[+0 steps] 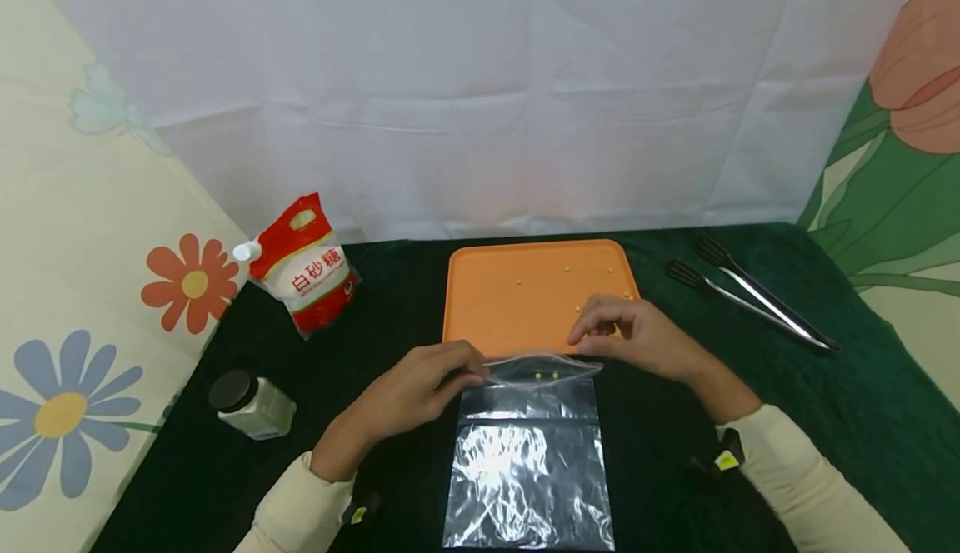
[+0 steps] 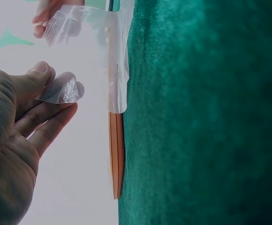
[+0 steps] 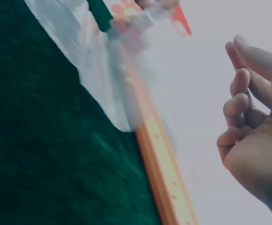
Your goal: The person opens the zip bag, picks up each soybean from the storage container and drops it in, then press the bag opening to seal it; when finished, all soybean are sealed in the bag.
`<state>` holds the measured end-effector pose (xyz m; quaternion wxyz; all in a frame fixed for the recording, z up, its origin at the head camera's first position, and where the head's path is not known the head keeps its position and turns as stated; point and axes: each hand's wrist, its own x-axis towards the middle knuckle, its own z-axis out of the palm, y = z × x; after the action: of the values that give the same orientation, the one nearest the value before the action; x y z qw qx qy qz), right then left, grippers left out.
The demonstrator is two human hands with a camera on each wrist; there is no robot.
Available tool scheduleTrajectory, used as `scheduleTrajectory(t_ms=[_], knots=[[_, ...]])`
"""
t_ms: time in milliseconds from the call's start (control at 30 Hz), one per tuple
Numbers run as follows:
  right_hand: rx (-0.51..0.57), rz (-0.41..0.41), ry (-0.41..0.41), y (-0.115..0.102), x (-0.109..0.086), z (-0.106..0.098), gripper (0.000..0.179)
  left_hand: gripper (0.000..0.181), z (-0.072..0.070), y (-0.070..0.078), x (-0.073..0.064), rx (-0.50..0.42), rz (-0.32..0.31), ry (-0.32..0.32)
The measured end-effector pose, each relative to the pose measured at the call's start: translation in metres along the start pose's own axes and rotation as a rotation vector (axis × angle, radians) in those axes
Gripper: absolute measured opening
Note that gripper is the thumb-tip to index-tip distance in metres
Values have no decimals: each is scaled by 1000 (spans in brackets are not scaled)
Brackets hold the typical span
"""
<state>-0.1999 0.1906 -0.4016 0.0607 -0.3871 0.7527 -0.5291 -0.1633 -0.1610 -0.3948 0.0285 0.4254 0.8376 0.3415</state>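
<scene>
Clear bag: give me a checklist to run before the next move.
1. Clear bag gripped by the left hand: ok, pinched at its top edge.
2. Bag mouth parted: ok, its lips look curved apart.
3. Right hand clear of the bag: ok, a gap shows.
4. Orange tray free of yellow beads: not ok, several lie there.
5. Right hand holding one: cannot tell.
6. Tongs set aside: ok, right of the tray.

Two bags [image 1: 528,486] [image 1: 318,282] — one each: tray [image 1: 487,303], jar [image 1: 264,410], tongs [image 1: 777,309]
</scene>
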Motion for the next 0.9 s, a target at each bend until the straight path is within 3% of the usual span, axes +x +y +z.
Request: scheduleTrajectory(t_ms=[133,333,433,533,733,900], knots=[[-53,54,112,1,-4,-16,17,12,0,-1,0,2,12,4],[-287,260,226,15,-14,-38,16,10,1,-3,0,-3,37,8],[-397,339,210,23,-18,-42,19,10,1,-2,0,-6,31,7],[-474,362,163,32,-19,-42,12,10,1,-3,0,-11,23,4],[-502,357,74,42,-16,-36,10,10,1,-3,-1,-22,27,-1],[-549,366,47,42,-14,-32,8,10,1,-3,0,-18,34,-1]])
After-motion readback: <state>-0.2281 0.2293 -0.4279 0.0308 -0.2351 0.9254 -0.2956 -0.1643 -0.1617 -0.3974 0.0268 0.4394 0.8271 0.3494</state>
